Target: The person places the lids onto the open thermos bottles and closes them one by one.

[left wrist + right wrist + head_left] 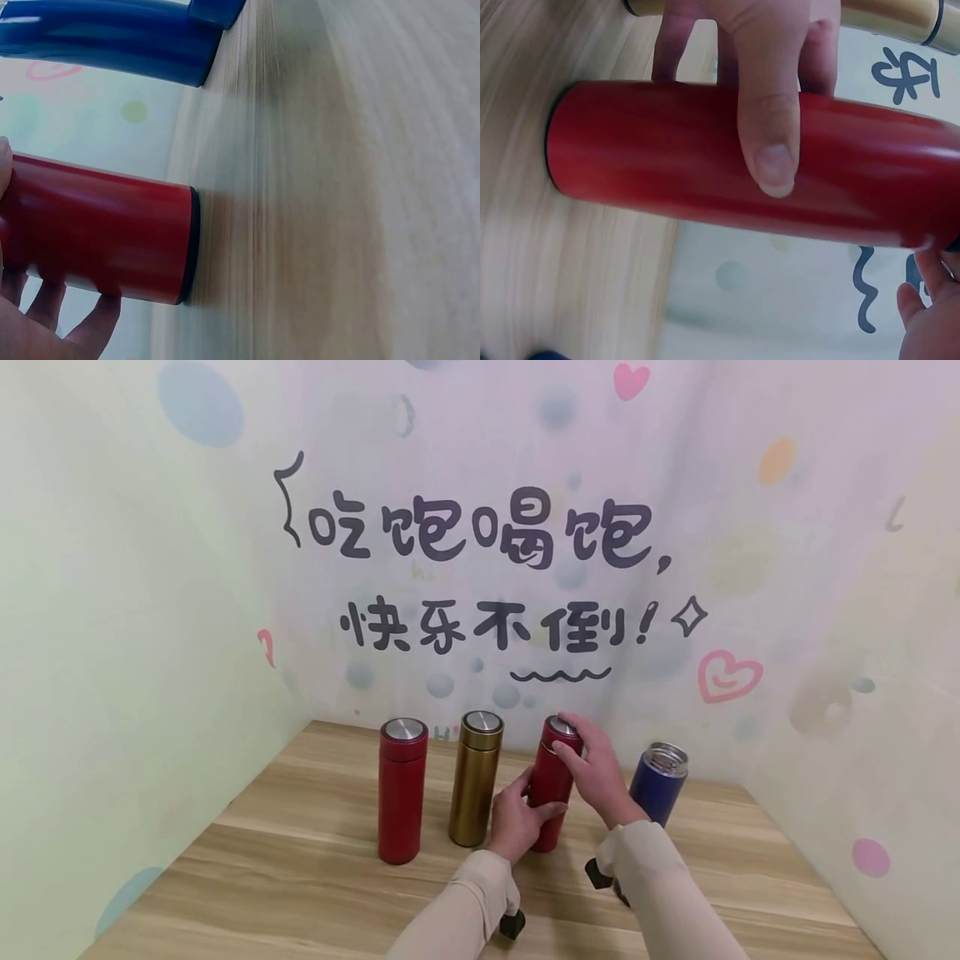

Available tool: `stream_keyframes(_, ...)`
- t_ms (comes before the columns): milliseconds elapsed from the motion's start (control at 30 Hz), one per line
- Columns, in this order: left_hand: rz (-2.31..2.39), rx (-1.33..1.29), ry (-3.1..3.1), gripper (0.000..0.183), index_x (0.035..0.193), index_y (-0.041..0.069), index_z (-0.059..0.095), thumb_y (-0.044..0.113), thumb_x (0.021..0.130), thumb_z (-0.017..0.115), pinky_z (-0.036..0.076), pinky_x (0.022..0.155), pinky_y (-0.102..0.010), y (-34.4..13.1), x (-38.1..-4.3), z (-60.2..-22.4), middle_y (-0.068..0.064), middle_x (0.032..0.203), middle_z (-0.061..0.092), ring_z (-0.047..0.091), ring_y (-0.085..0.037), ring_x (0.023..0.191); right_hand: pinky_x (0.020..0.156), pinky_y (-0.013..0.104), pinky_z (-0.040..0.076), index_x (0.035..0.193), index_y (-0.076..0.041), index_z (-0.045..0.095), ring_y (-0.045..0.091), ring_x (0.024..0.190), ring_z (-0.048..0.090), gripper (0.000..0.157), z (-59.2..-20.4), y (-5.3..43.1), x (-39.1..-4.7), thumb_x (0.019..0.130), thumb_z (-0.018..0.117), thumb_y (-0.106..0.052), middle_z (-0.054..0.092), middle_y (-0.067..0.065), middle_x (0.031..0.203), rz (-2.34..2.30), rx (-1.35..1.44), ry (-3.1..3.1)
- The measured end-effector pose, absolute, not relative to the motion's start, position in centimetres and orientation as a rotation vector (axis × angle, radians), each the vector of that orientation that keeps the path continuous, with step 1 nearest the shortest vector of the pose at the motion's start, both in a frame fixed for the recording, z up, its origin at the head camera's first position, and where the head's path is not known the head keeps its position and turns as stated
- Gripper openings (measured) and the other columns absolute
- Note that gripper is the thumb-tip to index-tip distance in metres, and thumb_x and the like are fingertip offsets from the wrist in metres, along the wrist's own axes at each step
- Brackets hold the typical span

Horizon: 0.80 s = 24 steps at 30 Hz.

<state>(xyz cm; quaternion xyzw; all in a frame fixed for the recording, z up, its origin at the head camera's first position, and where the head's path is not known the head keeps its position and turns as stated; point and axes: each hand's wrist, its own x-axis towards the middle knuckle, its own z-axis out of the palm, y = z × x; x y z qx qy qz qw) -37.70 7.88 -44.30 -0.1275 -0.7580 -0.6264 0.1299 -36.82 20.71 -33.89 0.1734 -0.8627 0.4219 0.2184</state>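
A red thermos [553, 777] with a silver-topped lid [562, 727] stands upright on the table. My left hand [517, 820] grips its body, thumb across the front, as the right wrist view also shows in the thumb [769, 142]. At the top, my right hand [596, 768] holds the lid between thumb and fingers. To the right stands a blue thermos [660, 785] with its mouth uncovered, partly hidden by the right forearm. Beside its base in the left wrist view is a blue piece [216, 11], cut off by the frame edge.
Left of the hands, a gold thermos [474, 785] and another red thermos [401, 802] stand upright, lids on. They share the wood-grain table [300, 860]. A printed cloth backdrop [465, 460] rises behind and at both sides.
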Motion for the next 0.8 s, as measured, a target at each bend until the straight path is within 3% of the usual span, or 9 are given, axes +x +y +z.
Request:
stream_keyframes(600,-1.827,-0.369,-2.198,0.07,0.142,0.017,0.051,0.033,0.08,0.081,0.051,0.092,-0.043,7.7,-37.6,-44.2,-0.005,0.127,0.063,0.061,-0.022,0.111,0.088,0.053,0.051,0.136,-0.02,0.057,0.03,0.117,0.044,0.054,-34.4,19.7,-36.8,0.088,0.071,-0.041,0.053,0.011,0.129,1.063,0.277,-2.329)
stream_keyframes(800,-1.838,-0.362,-2.221,0.075,0.144,0.017,0.048,0.039,0.08,0.08,0.05,0.094,-0.044,7.7,-37.5,-44.3,-0.005,0.131,0.06,0.06,-0.023,0.114,0.082,0.048,0.054,0.128,-0.015,0.06,0.029,0.11,0.044,0.051,-34.9,18.5,-37.0,0.084,0.077,-0.035,0.051,0.013,0.117,1.026,0.174,-2.214)
